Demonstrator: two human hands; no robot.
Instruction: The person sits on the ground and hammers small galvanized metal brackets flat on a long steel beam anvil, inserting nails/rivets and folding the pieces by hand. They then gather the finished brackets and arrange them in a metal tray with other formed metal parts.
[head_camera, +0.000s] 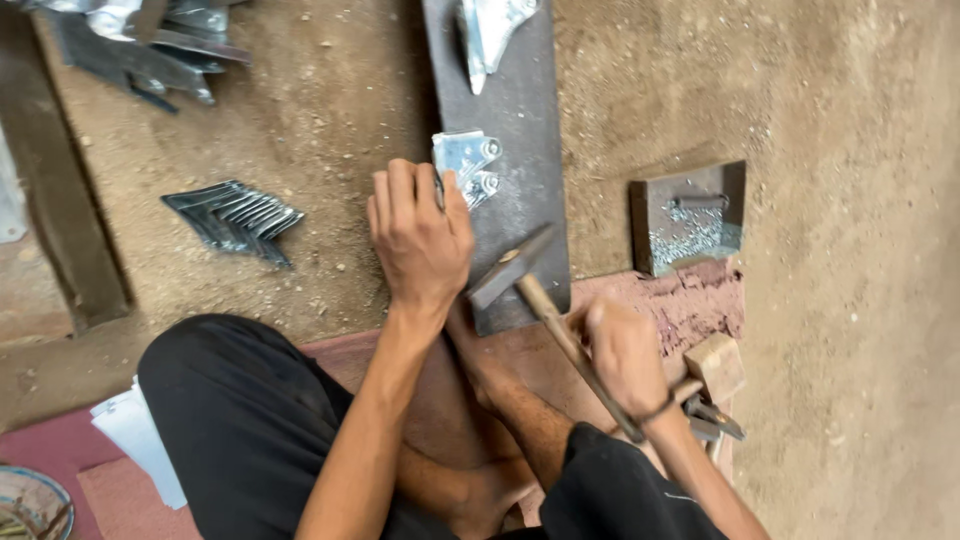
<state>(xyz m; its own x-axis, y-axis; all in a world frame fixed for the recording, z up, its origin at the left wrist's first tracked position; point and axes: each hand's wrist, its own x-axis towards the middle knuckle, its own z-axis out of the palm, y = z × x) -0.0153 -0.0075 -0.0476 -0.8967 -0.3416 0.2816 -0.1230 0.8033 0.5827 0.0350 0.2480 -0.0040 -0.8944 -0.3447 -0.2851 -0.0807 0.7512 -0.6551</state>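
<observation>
Bright zinc-coloured metal, a small bracket (466, 165) with two round studs, lies flat on a dark steel slab (520, 120) that serves as an anvil on the dirt floor (330, 120). The left hand (418, 235) presses down on the bracket's near-left part, fingers clamped over it, probably to keep it from jumping. The right hand (625, 355) is clenched around the wooden handle of a hammer (512, 265); its head hovers over the slab's near end, just right of the left hand, with the bracket's studs slightly farther off.

The slab is narrow, and the bracket sits near its left edge. Farther along it lies another shiny piece (488, 30). To the left, well apart, is a fanned stack of dark metal blanks (235, 215). To the right stands a small steel block (688, 215) dusted with bright filings, with open dirt beyond. A wooden block (718, 365) sits near the right wrist.
</observation>
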